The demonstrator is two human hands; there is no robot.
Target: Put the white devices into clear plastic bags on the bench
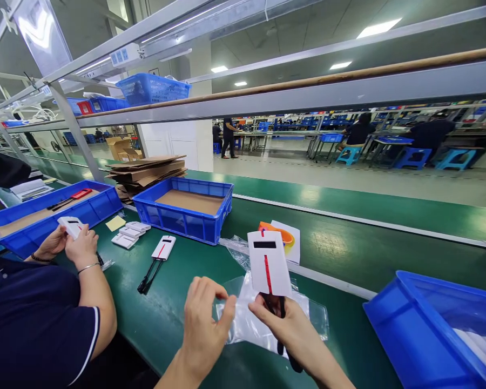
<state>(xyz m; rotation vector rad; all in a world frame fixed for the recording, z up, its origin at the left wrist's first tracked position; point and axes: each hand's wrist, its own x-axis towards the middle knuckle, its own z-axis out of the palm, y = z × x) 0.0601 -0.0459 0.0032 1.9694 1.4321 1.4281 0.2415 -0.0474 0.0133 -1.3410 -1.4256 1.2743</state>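
My right hand (294, 324) is closed around the black leads below a white handheld device (281, 270). The device stands upright, with a dark window near its top and a red stripe down its face. To its left, my left hand (206, 319) is raised, thumb and forefinger apart, with nothing seen between them. Clear plastic bags (316, 319) lie on the green bench under and behind both hands. Another white device with black leads (163, 247) lies farther left. Several white pieces (130, 233) are grouped behind it.
At the left, a co-worker's hands (79, 246) hold a similar white device. Blue trays (186, 221) stand along the bench, and a blue bin (405, 324) is at the right. Orange scissors (281, 233) lie behind my device. A shelf rail (308, 81) crosses above.
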